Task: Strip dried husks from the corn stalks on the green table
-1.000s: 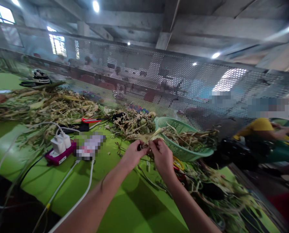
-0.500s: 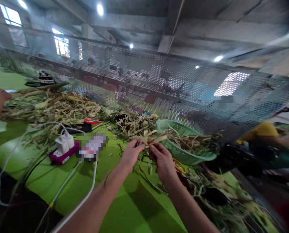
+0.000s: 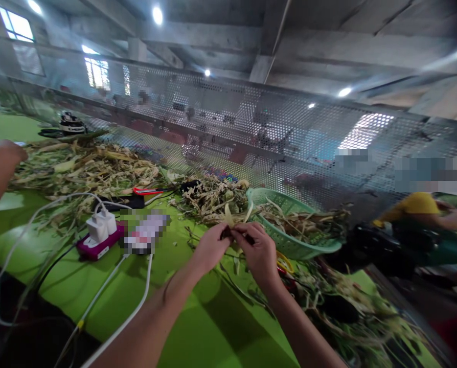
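Note:
My left hand [image 3: 210,247] and my right hand [image 3: 259,250] meet above the green table [image 3: 198,327], fingertips pinched together on a small bundle of dry pale leaf strips [image 3: 234,219]. The strips stick up from between the fingers. Just behind the hands lies a pile of dry husks [image 3: 213,197], and to their right a green plastic basket [image 3: 290,243] holds more husks.
A purple power strip with white chargers [image 3: 98,237] and white cables lies left of my hands. More husk heaps [image 3: 83,168] spread along a perforated metal screen [image 3: 251,133]. Another person's hand [image 3: 0,163] is at the far left; a person in yellow [image 3: 416,207] sits right.
My hands drew closer and pinched together again on the leaf strips, which now stand shorter above the fingers. The other person's hand at the left moved further into view.

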The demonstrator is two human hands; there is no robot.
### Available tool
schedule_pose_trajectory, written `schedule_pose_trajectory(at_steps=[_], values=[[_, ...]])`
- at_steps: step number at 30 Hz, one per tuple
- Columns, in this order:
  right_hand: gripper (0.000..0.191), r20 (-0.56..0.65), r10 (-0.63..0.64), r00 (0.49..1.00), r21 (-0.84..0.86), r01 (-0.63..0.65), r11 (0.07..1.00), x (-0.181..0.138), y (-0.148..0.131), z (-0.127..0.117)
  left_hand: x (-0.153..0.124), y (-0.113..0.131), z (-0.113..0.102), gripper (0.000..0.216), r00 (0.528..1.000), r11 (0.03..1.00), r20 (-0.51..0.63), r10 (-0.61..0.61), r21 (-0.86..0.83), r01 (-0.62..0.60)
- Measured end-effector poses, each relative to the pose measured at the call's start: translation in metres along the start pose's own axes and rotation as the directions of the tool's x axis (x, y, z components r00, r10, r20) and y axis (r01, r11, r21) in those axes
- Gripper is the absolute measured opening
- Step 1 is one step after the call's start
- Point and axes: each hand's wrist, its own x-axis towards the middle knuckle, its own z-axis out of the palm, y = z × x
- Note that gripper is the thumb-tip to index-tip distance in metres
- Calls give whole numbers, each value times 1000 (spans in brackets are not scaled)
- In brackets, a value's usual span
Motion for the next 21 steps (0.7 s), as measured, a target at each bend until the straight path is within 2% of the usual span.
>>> schedule_pose_trajectory(at_steps=[5, 9, 13, 16, 21], values=[[22, -39, 248, 968, 198, -236, 951, 3, 0, -2, -2, 3, 1, 12, 997, 999, 79, 2, -48, 2], [34, 23, 380, 925, 335, -365, 868, 5, -1, -3, -4, 6, -1, 12, 997, 1000, 75, 26, -3, -26], [37, 132, 494, 859, 480, -492, 726, 5, 0, -3, -6, 7, -1, 16, 995, 996, 56, 79, 26, -80], [34, 173, 505, 846, 539, -511, 670, 5, -1, -2, -5, 6, -1, 21, 994, 995, 53, 92, 25, -93], [29, 128, 481, 867, 526, -471, 708, 5, -4, -2, -3, 7, -2, 20, 997, 998, 50, 61, -28, -59]])
